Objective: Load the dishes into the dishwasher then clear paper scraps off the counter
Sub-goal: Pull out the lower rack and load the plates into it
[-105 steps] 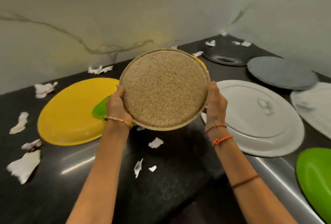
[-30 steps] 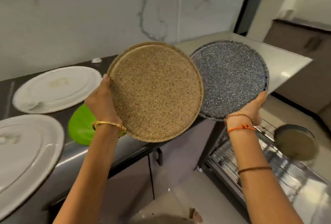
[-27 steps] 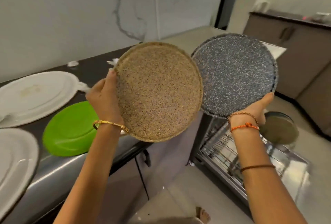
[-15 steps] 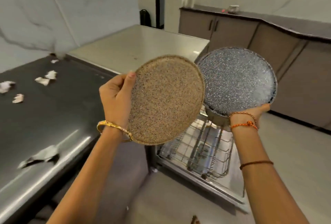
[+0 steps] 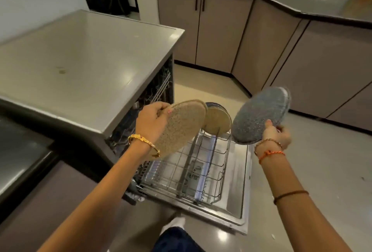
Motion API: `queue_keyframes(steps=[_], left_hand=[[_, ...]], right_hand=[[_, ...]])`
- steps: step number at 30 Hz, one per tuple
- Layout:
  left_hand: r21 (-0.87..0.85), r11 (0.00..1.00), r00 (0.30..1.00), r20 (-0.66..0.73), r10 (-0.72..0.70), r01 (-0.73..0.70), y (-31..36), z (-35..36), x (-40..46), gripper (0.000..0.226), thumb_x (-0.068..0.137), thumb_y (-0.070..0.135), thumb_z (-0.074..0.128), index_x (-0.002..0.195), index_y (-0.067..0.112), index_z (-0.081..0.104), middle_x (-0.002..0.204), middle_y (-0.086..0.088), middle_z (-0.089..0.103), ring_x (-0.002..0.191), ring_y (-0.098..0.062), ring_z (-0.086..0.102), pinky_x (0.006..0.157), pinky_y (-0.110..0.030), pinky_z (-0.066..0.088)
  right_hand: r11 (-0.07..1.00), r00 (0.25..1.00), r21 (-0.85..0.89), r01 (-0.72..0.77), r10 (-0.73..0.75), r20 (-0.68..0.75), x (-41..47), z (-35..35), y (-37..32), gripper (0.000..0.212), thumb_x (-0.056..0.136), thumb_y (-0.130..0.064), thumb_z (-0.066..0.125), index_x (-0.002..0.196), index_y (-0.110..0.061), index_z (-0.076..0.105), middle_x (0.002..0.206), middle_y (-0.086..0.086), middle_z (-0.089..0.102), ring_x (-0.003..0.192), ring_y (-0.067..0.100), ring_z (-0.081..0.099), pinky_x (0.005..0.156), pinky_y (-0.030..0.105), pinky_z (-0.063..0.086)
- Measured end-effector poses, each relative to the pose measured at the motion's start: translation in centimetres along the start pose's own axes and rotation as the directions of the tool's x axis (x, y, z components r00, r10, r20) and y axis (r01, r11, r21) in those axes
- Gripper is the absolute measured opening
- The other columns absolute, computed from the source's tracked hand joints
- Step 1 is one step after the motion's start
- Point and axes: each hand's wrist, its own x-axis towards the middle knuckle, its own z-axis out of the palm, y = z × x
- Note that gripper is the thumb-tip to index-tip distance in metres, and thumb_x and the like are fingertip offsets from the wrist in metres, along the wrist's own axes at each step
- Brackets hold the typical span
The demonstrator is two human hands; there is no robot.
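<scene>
While the pulled-out grey wire dishwasher rack [image 5: 203, 163] is sitting open below me, I am gripping a speckled tan round plate [image 5: 181, 128] in my left hand [image 5: 153, 122] and pinching a speckled grey round plate [image 5: 261, 114] in my right hand [image 5: 275, 133]; I should be lowering each edge-first into a free slot beside the plates already standing [image 5: 218, 119].

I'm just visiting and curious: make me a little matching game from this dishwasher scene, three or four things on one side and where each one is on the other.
Things:
1. tan plate
2. grey plate
3. rack
4. loaded plates

Places:
A. standing at the rack's far end
B. in the right hand
C. pulled out over the open door
D. in the left hand

Pairs: 1-D, 2-B, 3-C, 4-A
</scene>
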Motion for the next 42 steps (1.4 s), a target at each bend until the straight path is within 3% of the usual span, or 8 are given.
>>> queue_keyframes(steps=[4,8,13,18,21,25,38,42], left_hand=[[0.06,0.997,0.992,0.11,-0.057,0.051,-0.9,4.4,4.7,0.019,0.091,0.015,0.055,0.101,0.007,0.068,0.084,-0.002,0.064,0.075,-0.012,0.055,0.067,-0.022,0.039],[0.119,0.986,0.967,0.215,-0.137,0.114,-3.3,9.6,10.4,0.02,0.09,0.018,0.055,0.101,0.007,0.068,0.094,-0.011,0.07,0.091,-0.026,0.062,0.079,-0.033,0.048],[0.214,0.967,0.879,0.424,-0.219,0.137,-6.9,17.3,15.8,0.019,0.089,0.012,0.057,0.104,0.004,0.066,0.106,-0.011,0.067,0.103,-0.025,0.059,0.082,-0.026,0.041],[0.239,0.964,0.864,0.456,-0.214,0.113,-12.9,24.5,17.9,0.019,0.087,0.01,0.059,0.103,0.005,0.069,0.1,-0.013,0.069,0.097,-0.028,0.061,0.078,-0.03,0.045],[0.226,0.974,0.877,0.464,-0.124,0.019,-16.6,27.9,18.4,0.019,0.087,0.01,0.059,0.102,0.005,0.07,0.094,-0.015,0.07,0.087,-0.027,0.062,0.07,-0.028,0.041],[0.176,0.983,0.89,0.454,-0.036,-0.05,-20.0,31.3,18.7,0.02,0.083,0.014,0.059,0.092,0.002,0.071,0.08,-0.017,0.07,0.075,-0.028,0.063,0.064,-0.031,0.044],[0.108,0.99,0.91,0.413,0.035,-0.088,-21.7,35.2,20.0,0.018,0.083,0.006,0.063,0.099,0.003,0.071,0.077,-0.015,0.066,0.075,-0.021,0.05,0.062,-0.018,0.036],[0.09,0.991,0.908,0.416,0.053,-0.099,-21.5,35.8,20.3,0.018,0.084,0.008,0.062,0.099,0.005,0.071,0.077,-0.014,0.065,0.076,-0.023,0.052,0.059,-0.027,0.041]], right_hand=[[0.934,0.977,-0.287,0.21,-0.194,0.084,3.7,3.0,-0.4,0.022,0.089,-0.02,0.057,0.102,-0.003,0.063,0.102,0.016,0.066,0.091,0.027,0.059,0.069,0.026,0.037],[0.733,0.9,-0.525,0.433,-0.316,0.3,8.0,7.2,0.7,0.022,0.09,-0.021,0.056,0.103,-0.006,0.065,0.099,0.017,0.067,0.09,0.033,0.06,0.067,0.03,0.039],[0.449,0.797,-0.666,0.596,-0.231,0.558,13.4,13.8,4.4,0.02,0.09,-0.017,0.054,0.106,-0.01,0.064,0.101,0.015,0.067,0.094,0.034,0.058,0.068,0.031,0.037],[0.308,0.671,-0.614,0.727,-0.126,0.731,19.1,19.3,10.4,0.025,0.088,-0.014,0.057,0.111,-0.01,0.064,0.107,0.016,0.067,0.101,0.036,0.058,0.079,0.035,0.041],[0.3,0.615,-0.561,0.772,-0.129,0.778,22.2,21.8,14.4,0.026,0.088,-0.011,0.057,0.113,-0.008,0.064,0.112,0.017,0.065,0.105,0.035,0.057,0.083,0.034,0.04],[0.328,0.653,-0.579,0.746,-0.194,0.732,25.1,24.2,18.0,0.027,0.087,-0.01,0.056,0.113,-0.01,0.064,0.115,0.014,0.065,0.107,0.034,0.057,0.083,0.033,0.041],[0.388,0.616,-0.514,0.765,-0.21,0.759,29.6,28.8,22.0,0.029,0.085,-0.01,0.06,0.113,-0.008,0.065,0.113,0.014,0.066,0.109,0.029,0.058,0.092,0.028,0.04],[0.389,0.628,-0.518,0.762,-0.246,0.739,30.4,29.7,22.1,0.027,0.085,-0.009,0.06,0.111,-0.008,0.066,0.109,0.016,0.063,0.104,0.03,0.056,0.084,0.026,0.037]])
